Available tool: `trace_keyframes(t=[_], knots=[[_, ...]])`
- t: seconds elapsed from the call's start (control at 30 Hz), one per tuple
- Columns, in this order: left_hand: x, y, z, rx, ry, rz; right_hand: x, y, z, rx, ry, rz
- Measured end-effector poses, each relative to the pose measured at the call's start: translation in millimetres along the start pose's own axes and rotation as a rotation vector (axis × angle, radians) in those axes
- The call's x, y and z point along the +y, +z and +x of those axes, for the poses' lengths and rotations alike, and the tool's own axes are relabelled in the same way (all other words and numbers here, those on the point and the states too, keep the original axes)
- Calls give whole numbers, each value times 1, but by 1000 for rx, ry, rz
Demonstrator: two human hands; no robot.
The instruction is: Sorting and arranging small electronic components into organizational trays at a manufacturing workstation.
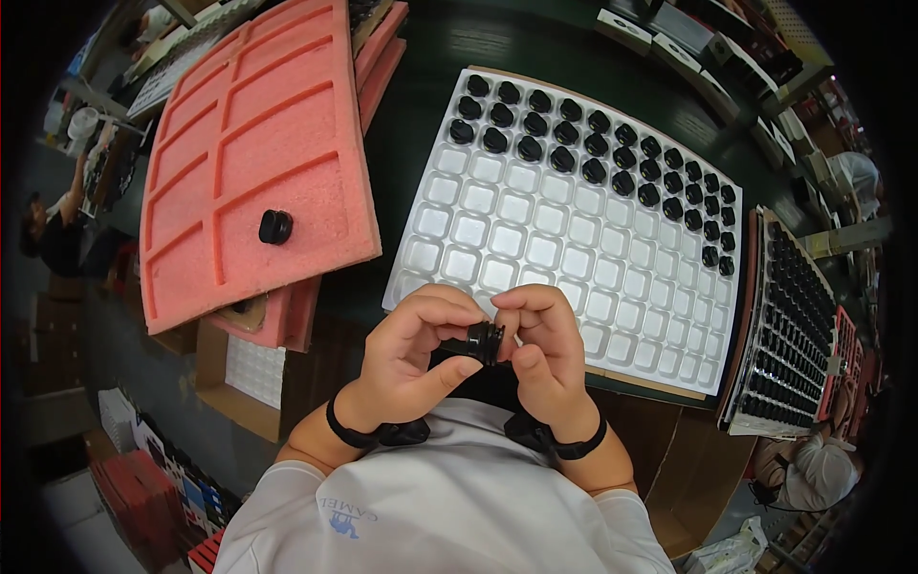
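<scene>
Black wristbands (368,435) are worn on both forearms, which come up from the lower edge over a white shirt (449,497). A small black round part (485,341) is held close to the chest between the two hands, just in front of the near edge of the white tray. The left hand (416,354) is closed around the part from the left, with the thumb laid under it and the fingers curled over the top. The right hand (545,349) is closed on it from the right, the fingertips pinched against its rim. Whether the part is one piece or two pressed together cannot be told.

Just beyond the hands, a white plastic tray (535,253) with many square pockets is laid on a dark green table (421,124). Its near rows are seen bare, while the far rows and the right-hand end are filled with black round parts (574,143). To the left, a pink foam sheet (249,143) with long grooves is rested on other foam pieces, and one single black part (275,227) is set on it, well apart from the hands. To the right, a second tray (789,335) packed with black parts is stood beside the white one. Farther off, shelves with boxes (727,57) are ranged along the far edge, and other people are seen at the left and right margins.
</scene>
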State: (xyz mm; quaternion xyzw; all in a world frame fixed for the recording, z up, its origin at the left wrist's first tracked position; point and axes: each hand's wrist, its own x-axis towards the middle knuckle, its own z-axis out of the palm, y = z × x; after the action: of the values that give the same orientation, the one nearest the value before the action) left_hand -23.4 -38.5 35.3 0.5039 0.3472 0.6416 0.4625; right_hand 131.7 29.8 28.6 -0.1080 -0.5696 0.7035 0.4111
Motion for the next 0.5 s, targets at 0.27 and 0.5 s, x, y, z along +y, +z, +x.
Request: trace_keyframes(t=[0.27,0.5], knots=[[-3,1,-2,38,-53,-11,-10,-4,1,22,-113,-505],[-8,-3,6,-26,-96,-4,-28,-13,9,-29,-107,-723]])
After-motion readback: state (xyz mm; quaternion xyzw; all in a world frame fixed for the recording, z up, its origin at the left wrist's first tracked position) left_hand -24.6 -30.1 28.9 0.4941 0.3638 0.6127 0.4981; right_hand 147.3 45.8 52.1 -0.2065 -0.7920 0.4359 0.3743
